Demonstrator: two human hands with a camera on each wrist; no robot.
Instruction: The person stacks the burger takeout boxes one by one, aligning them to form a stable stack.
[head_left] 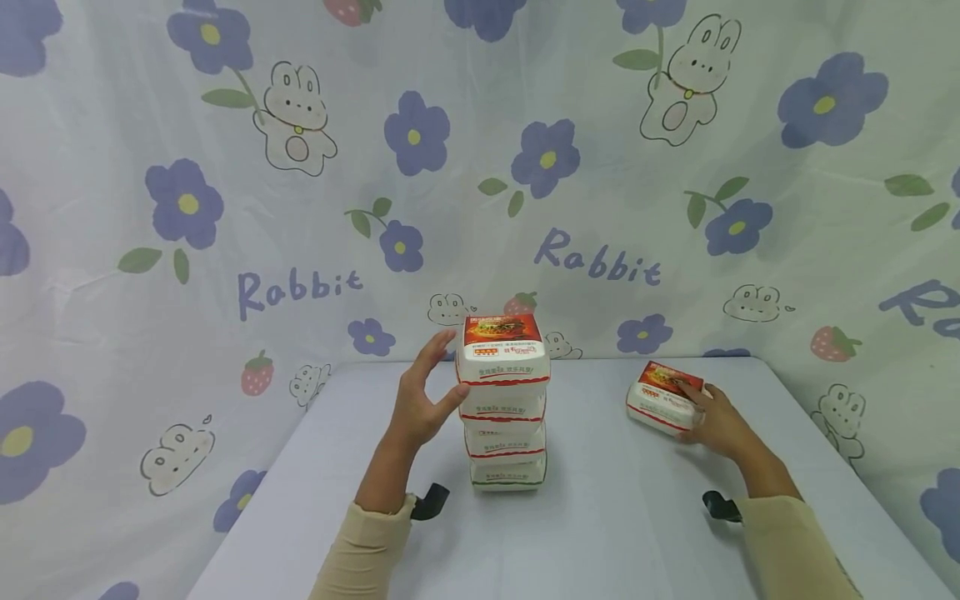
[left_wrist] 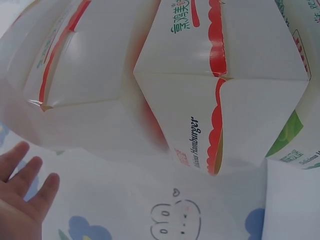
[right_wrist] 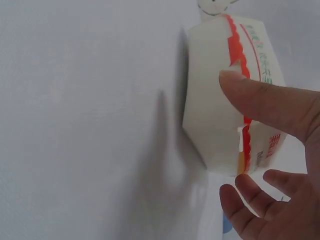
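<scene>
Several white paper burger boxes stand in a stack (head_left: 504,408) at the table's middle, the lowest with a green trim line, the others red. Beside its left face is my left hand (head_left: 425,404), thumb and fingers spread around the upper boxes' corner. The left wrist view shows those fingers (left_wrist: 42,197) apart from the cardboard. A single burger box (head_left: 660,404) with a red picture lid sits at the right. My right hand (head_left: 720,421) reaches over its right end. In the right wrist view the thumb (right_wrist: 260,97) overlaps the box's front, the other fingers loosely bent beyond its end.
The white table (head_left: 585,533) ends at a back edge close behind the boxes. A hanging cloth (head_left: 480,217) with flowers and rabbits rises behind it. Dark wrist camera pieces (head_left: 430,502) stick out from both sleeves.
</scene>
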